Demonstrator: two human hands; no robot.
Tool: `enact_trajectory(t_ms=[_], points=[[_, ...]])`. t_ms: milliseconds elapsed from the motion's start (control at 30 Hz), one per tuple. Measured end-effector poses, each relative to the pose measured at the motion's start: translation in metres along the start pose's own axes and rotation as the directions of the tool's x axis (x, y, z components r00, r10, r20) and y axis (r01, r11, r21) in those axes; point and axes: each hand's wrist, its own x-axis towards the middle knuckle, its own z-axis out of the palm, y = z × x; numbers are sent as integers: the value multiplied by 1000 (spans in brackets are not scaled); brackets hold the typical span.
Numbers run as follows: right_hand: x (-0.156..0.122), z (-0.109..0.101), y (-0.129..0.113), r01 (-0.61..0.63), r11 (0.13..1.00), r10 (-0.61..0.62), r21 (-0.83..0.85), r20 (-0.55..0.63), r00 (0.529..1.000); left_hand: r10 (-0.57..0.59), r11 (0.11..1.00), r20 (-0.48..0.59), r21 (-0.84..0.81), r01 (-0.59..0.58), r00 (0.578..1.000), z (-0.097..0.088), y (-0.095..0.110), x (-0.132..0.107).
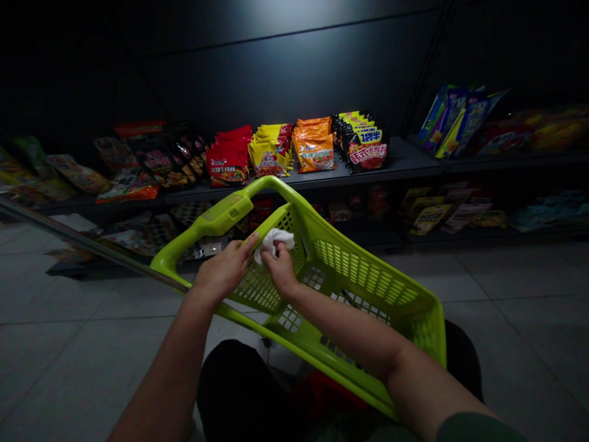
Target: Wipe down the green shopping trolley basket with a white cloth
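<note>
A lime-green plastic shopping basket (368,276) with a looped handle (221,218) rests on my lap, tilted toward the shelves. My right hand (281,270) reaches inside it, fingers pinched on a crumpled white cloth (275,240) pressed against the basket's inner end wall. My left hand (224,269) lies curled over the basket's near rim just below the handle, its fingertips touching the cloth. What lies deeper inside the basket is hidden.
A dark shelf (405,161) ahead carries rows of instant-noodle packets: red (229,161), yellow (269,153), orange (313,147), black (365,147). Blue bags (455,120) stand at the right. Lower shelves hold more packets. A metal rail (83,242) crosses at left. Grey floor tiles surround me.
</note>
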Motion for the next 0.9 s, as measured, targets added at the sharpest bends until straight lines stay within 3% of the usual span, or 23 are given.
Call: enact_trajectory(t_ms=[33,100,133,167,233,267,333,400,433,500,567,633,700,767,833,900], points=[[-14,2,11,9,998,-2,-59,125,992,4,1000,3,6,-4,1000,0,0,0],[-38,2,30,88,984,-17,-157,405,914,8,1000,0,-4,-8,1000,0,0,0],[-42,-1,35,132,975,-31,-177,485,874,10,1000,-3,-13,-10,1000,0,-1,0],[-38,-6,34,163,970,-54,-179,496,867,9,1000,-6,-24,-9,1000,0,-1,0],[-10,-18,18,185,967,-128,-173,297,946,0,999,-18,-55,-1,1000,0,0,0],[12,-23,4,178,968,-163,-178,97,982,-13,997,-27,-75,11,1000,-1,0,0],[55,-30,-25,227,944,-258,-239,-110,960,-52,991,-47,-123,46,998,-2,2,0],[77,-29,-47,251,906,-309,-340,-126,943,-89,984,-57,-161,79,994,-5,3,1],[77,-26,-53,288,875,-340,-389,-70,938,-103,981,-56,-169,93,993,-6,4,2],[61,-17,-56,433,779,-412,-453,151,899,-121,981,-43,-160,113,992,-6,3,2],[39,-11,-54,621,641,-456,-451,427,781,-126,984,-35,-131,120,991,-4,2,3],[32,-13,-58,711,525,-426,-467,579,695,-104,989,-57,-111,97,993,-1,-1,3],[47,-22,-69,696,447,-374,-561,590,716,-54,993,-93,-110,43,994,2,-3,4],[78,-36,-79,610,411,-336,-677,510,792,-19,992,-107,-127,5,994,4,-4,5],[106,-50,-82,516,437,-319,-737,409,855,-10,989,-98,-149,-5,995,4,-5,6],[119,-63,-71,431,544,-317,-720,298,900,-18,986,-89,-164,3,996,4,-5,7]])
